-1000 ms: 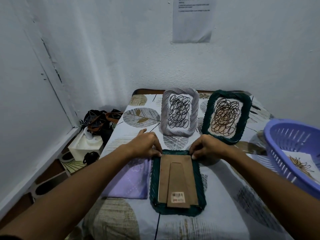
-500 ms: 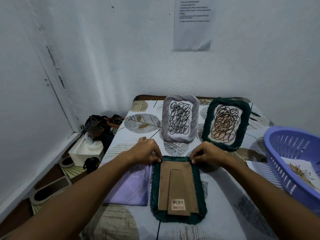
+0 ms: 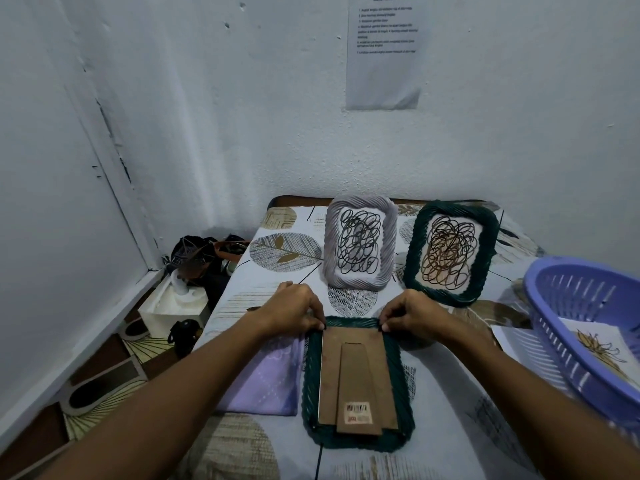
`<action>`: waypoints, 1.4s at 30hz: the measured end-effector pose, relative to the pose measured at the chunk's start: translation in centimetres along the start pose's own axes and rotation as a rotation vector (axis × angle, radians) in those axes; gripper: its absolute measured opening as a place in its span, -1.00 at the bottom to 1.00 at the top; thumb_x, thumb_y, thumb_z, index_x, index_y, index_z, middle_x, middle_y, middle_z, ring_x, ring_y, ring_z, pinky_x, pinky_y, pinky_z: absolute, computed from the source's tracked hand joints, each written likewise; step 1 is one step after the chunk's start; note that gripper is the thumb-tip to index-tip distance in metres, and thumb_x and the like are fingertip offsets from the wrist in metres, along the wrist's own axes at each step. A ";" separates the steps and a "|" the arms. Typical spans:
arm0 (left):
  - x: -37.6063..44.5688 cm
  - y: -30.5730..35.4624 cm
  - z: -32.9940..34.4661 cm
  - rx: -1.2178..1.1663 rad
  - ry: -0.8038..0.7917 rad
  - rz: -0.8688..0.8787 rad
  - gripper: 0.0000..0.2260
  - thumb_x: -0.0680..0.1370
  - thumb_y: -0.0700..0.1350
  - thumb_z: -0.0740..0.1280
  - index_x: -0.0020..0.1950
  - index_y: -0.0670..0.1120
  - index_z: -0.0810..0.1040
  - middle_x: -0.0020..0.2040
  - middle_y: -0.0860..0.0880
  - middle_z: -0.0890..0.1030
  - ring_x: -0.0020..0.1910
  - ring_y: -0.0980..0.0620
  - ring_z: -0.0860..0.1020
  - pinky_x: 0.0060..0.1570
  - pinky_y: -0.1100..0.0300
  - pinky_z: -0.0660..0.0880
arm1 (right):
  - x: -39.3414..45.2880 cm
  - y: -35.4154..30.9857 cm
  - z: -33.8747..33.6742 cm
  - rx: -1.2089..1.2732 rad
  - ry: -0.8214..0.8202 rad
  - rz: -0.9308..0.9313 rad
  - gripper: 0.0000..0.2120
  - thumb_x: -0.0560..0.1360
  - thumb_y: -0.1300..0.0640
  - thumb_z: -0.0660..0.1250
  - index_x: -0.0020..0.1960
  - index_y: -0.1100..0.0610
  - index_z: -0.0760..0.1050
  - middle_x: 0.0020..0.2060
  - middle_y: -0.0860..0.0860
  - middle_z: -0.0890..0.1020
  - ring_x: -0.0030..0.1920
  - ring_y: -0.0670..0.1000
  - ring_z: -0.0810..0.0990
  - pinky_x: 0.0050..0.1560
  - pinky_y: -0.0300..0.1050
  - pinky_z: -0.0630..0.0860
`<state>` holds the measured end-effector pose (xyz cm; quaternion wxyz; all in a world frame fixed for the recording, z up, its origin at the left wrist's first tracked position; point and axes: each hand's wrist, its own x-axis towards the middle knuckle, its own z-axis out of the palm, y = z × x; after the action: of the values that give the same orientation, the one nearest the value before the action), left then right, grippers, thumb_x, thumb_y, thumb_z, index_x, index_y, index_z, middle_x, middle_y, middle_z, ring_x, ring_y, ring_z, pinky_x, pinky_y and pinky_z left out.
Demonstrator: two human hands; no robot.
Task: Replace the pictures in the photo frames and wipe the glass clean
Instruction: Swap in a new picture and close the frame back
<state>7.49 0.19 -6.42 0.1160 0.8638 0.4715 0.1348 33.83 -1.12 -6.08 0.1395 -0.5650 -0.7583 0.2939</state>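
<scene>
Leaf-print table (image 3: 433, 455); face-down frame (image 3: 358, 441); glass hidden; fingertips obscured.

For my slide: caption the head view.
Both hands pinch tabs on the face-down green frame.

White walls (image 3: 502, 150), leaf-print table (image 3: 284, 249)

Face down at 6 o'clock, the dark green frame (image 3: 358, 441) hides its glass and picture beneath a cardboard backing (image 3: 356, 379). The lavender basket (image 3: 588, 327) at 3 o'clock runs off the right edge. Text on the wall notice (image 3: 384, 64) at 12 o'clock is too small to read. Dark clutter (image 3: 204, 258) at 9 o'clock cannot be identified.
</scene>
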 end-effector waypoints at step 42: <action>-17.1 12.9 4.8 -0.428 0.366 -0.501 -0.77 0.39 0.01 0.52 -0.05 -0.08 0.69 -0.35 0.09 0.61 -0.33 0.14 0.58 -0.25 0.18 0.56 | -16.6 -4.4 9.8 0.124 0.449 0.176 -0.64 0.36 0.08 0.52 0.08 0.23 0.62 0.04 0.10 0.63 0.04 0.04 0.57 0.04 -0.09 0.52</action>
<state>10.34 -21.48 -8.76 0.2370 0.6393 0.6424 0.3499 30.48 -20.40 -9.18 0.3128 -0.6702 -0.6367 0.2180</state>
